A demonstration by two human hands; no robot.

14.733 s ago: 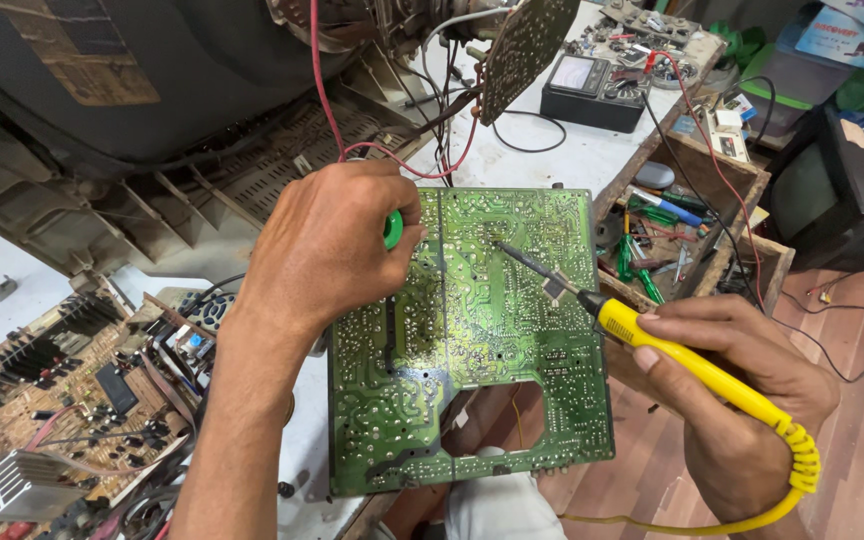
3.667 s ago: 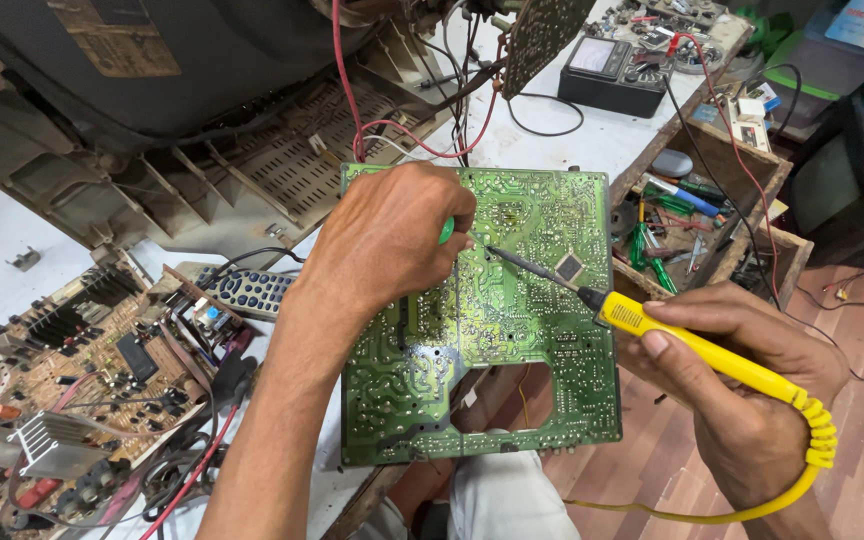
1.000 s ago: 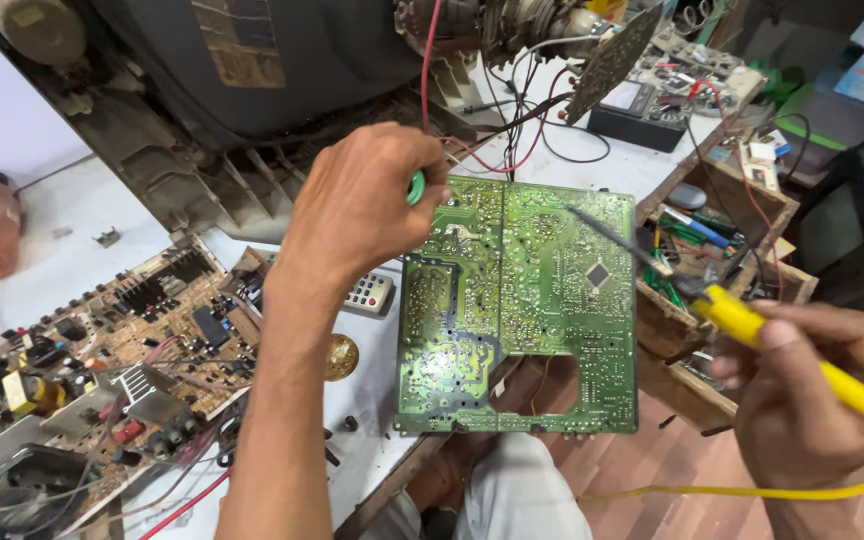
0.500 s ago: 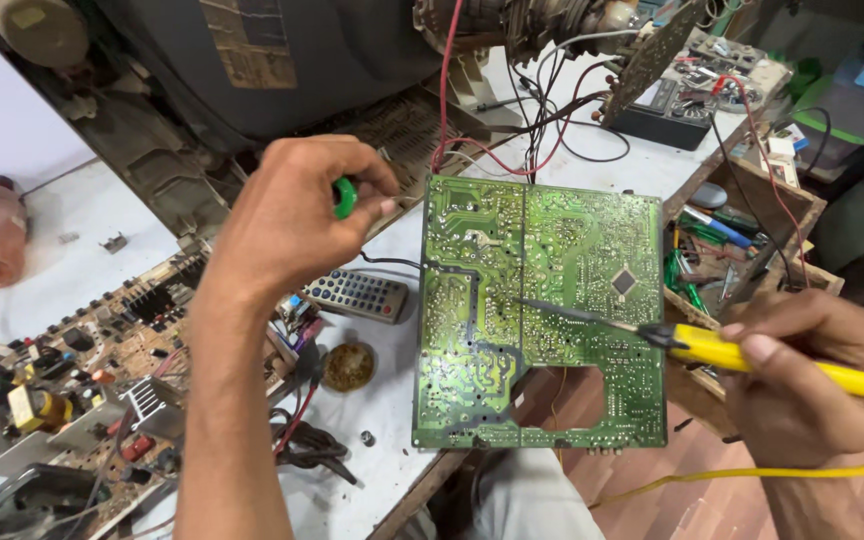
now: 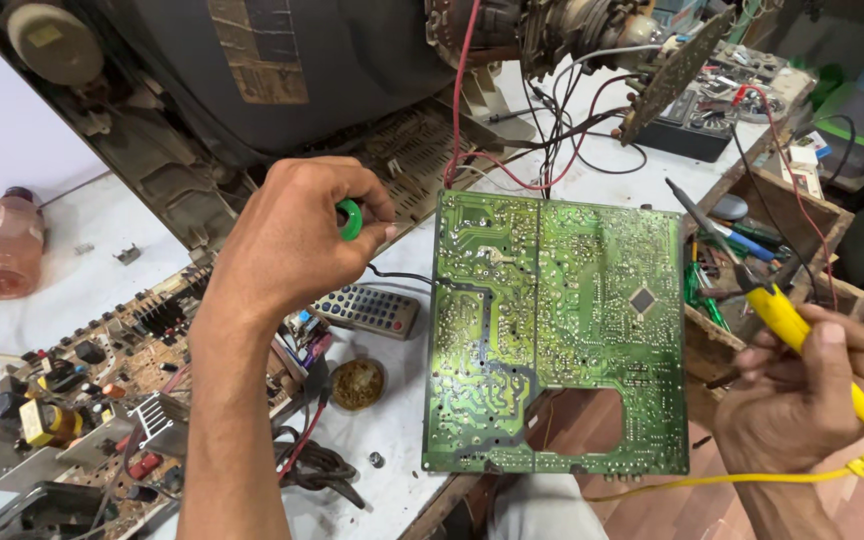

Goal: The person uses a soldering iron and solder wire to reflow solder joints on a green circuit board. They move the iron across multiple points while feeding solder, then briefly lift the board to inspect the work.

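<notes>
Left hand [image 5: 292, 240] clenched around a green spool [image 5: 350, 219]; right hand [image 5: 802, 385] grasping a yellow soldering iron [image 5: 787, 320] beside the circuit board [image 5: 562, 330].

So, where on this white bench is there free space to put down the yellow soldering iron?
Bare white bench lies between the pink bottle and the brown circuit board. A smaller patch sits between the round tin and the green circuit board. The wooden tool tray and the area under the wires are crowded.
</notes>
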